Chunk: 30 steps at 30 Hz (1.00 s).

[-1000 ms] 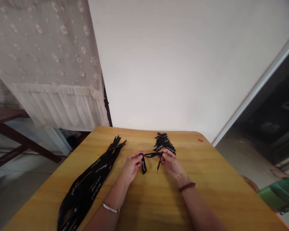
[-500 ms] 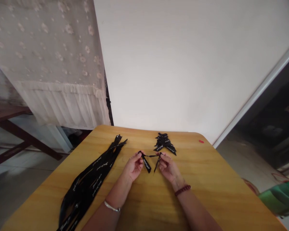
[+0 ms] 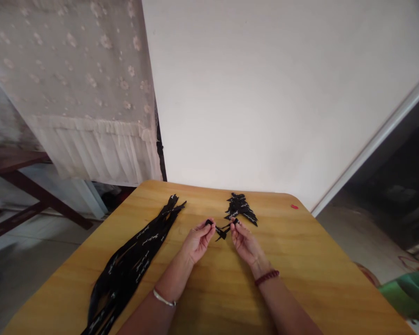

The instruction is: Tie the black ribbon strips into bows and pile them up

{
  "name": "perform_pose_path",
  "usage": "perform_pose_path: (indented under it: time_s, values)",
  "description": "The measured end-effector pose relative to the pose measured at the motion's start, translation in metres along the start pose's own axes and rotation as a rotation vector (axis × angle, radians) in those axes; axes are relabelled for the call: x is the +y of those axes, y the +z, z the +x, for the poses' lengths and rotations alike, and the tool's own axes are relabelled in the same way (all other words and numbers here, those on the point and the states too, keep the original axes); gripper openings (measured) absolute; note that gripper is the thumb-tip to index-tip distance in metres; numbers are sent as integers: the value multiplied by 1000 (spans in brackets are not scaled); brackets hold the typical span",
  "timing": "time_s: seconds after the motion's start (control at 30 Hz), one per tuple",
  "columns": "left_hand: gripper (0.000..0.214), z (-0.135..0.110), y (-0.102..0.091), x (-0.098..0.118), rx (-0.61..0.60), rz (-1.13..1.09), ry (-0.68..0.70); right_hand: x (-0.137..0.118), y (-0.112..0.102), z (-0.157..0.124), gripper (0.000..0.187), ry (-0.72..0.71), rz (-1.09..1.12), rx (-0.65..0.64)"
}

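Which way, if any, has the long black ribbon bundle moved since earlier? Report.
No: judged against the wooden table, the long black ribbon bundle has not shifted.

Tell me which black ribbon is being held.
The short ribbon between the left hand and right hand. The others lie on the table: a long bundle left of the left hand, a small pile beyond the right hand.

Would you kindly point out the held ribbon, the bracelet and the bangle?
Held ribbon (image 3: pixel 223 235): head view, its black middle part.
Bracelet (image 3: pixel 267 278): head view, its dark red beads.
Bangle (image 3: pixel 164 299): head view, its silvery band.
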State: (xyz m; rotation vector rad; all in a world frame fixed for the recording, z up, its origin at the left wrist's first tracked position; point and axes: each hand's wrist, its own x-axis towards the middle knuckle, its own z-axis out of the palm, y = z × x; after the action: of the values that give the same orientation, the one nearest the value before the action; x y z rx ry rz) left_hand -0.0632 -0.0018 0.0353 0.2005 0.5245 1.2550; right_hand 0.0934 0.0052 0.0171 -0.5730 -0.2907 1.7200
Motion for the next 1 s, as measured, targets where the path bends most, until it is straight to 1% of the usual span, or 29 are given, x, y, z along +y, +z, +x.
perform_pose_path:
  time_s: [0.13,0.3,0.4,0.53,0.77,0.93,1.0]
  values:
    - [17,2,-2,0,66,-37,-18,3,-1,1,17,-8,18,39]
    - [12,1,-7,1,46,-102,-184,8,1,1,21,22,79,5]
    - [14,0,-8,1,54,-201,-223,11,2,0,20,40,81,-14]
    - [20,0,-7,0,135,-287,-176,15,3,-1,19,29,67,-43]
    - [21,1,-4,-3,157,-306,-119,16,3,0,19,0,84,-44]
    - [20,0,-2,-3,132,-269,-94,16,1,3,22,-5,104,73]
    - [20,0,-2,-3,108,-237,-76,17,0,4,21,-17,104,88]
